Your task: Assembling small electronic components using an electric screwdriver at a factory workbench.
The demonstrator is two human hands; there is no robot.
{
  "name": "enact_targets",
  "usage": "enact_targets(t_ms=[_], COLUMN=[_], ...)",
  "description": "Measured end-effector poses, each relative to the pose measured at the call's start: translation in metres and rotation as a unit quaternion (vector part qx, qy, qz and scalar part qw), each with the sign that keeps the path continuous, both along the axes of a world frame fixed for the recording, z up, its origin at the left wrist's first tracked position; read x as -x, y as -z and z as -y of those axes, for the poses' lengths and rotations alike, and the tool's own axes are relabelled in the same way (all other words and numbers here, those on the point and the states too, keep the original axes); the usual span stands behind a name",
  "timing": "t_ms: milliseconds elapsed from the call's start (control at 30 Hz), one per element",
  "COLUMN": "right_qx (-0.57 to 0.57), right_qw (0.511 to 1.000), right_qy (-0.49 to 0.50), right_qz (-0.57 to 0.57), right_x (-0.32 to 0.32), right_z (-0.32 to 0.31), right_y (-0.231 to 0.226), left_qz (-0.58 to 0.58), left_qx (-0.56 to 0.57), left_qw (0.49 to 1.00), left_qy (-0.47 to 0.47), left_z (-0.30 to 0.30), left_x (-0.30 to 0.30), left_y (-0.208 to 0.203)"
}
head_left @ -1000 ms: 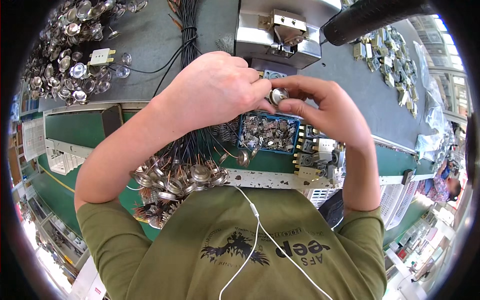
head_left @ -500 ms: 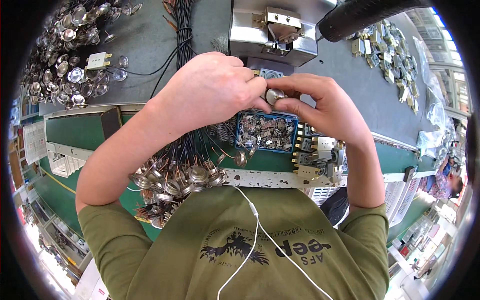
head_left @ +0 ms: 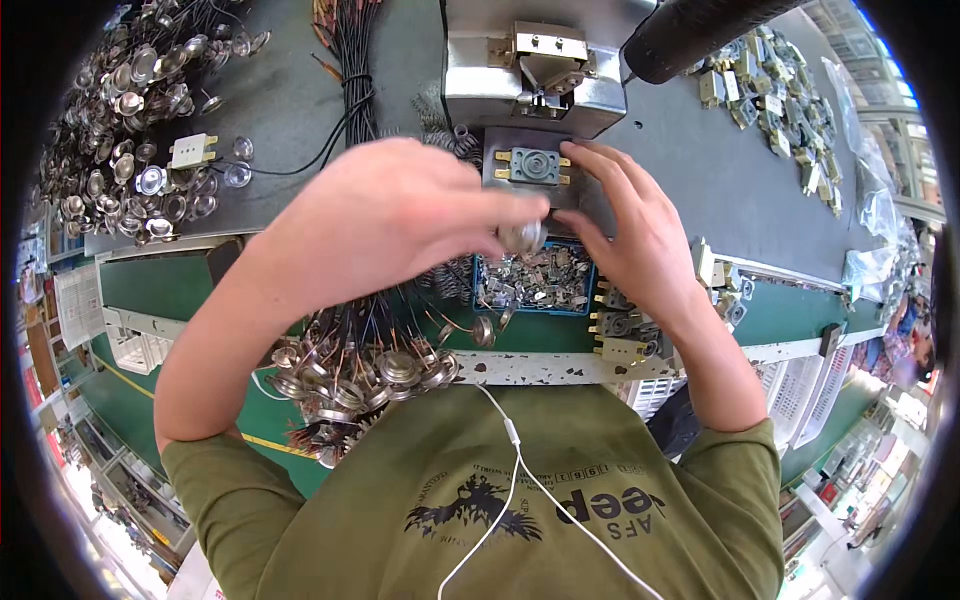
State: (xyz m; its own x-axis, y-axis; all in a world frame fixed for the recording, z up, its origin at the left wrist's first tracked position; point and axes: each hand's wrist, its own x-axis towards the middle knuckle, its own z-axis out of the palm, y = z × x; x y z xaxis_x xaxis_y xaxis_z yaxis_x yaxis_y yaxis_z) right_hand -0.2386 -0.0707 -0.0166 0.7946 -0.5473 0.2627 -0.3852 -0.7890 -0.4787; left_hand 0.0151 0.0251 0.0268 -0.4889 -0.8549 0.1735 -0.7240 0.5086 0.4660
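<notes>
My left hand [head_left: 400,215] is blurred by motion, its fingers closed on a round silver metal disc [head_left: 524,238] just above the near edge of a small metal plate. On that plate lies a grey rectangular switch block [head_left: 535,165] with a ringed centre and brass tabs at both ends. To its right is my right hand [head_left: 640,215], thumb and fingers spread with nothing between them. Its index fingertip is close to the block's right tabs. Below the disc, a blue tray [head_left: 530,311] holds many small metal clips.
A steel fixture [head_left: 550,75] stands behind the block, with a black tube [head_left: 690,40] to its right. Metal discs [head_left: 125,130] heap at far left, black wires [head_left: 352,60] beside them. Finished-looking blocks [head_left: 780,110] lie right. Wired discs [head_left: 370,375] hang at the near edge.
My hands have parted. The right hand has let go of the disc and opened beside the block; the left has brought the disc slightly nearer to me, uncovering the block.
</notes>
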Motion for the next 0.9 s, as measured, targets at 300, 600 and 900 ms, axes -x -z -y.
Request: enact_targets(t_ms=[300, 600, 900], right_qx=[0.098, -0.065, -0.028], right_qw=[0.895, 0.921, 0.880], right_qy=[0.074, 0.053, 0.064], right_qz=[0.429, 0.380, 0.469], right_x=[-0.006, -0.062, -0.058], right_z=[0.040, 0.066, 0.037], right_y=[-0.114, -0.118, -0.118], left_qz=[-0.013, 0.035, 0.061], left_qx=[-0.100, -0.057, -0.035], left_qw=[0.986, 0.987, 0.987], left_qy=[-0.130, -0.143, -0.142], left_z=[0.028, 0.022, 0.026], left_x=[0.013, 0.015, 0.018], left_y=[0.030, 0.030, 0.027])
